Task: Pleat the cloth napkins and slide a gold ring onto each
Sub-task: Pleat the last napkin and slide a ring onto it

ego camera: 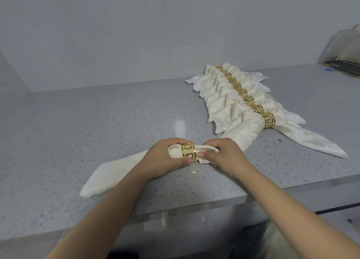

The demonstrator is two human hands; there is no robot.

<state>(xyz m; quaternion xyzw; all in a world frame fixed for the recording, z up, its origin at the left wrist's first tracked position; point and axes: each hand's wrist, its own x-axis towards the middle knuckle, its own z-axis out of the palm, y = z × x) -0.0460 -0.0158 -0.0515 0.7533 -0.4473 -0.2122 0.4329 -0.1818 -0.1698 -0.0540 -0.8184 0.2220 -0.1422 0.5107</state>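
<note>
Cream cloth trailing off to the near left: the loose tail of the napkin in hand (109,173), lying flat on the grey speckled counter (78,122) and reaching almost to its near edge. Moving right, gathered end of that napkin lifted between both hands, already threaded through a gold ring (188,150). Left hand (167,157) curling round the bunched cloth and the ring, thumb below and fingers over the top. Right hand (224,153) pinching the short folded end poking out of the ring's right side, apparently drawing it through. Judging by how little cloth is showing past the ring, sitting near one end and not yet at the middle, so needing to be slid further along.

Further right and far, lying in an overlapping line of nine or so: finished napkins (224,99), each pleated and cinched at the waist by its own gold band, the nearest band (268,120) closest to the hands. No unfolded napkins or spare rings showing anywhere on the counter, so possibly working on the last one. At the far right edge, resting against the wall: clear plastic bag (342,46).
</note>
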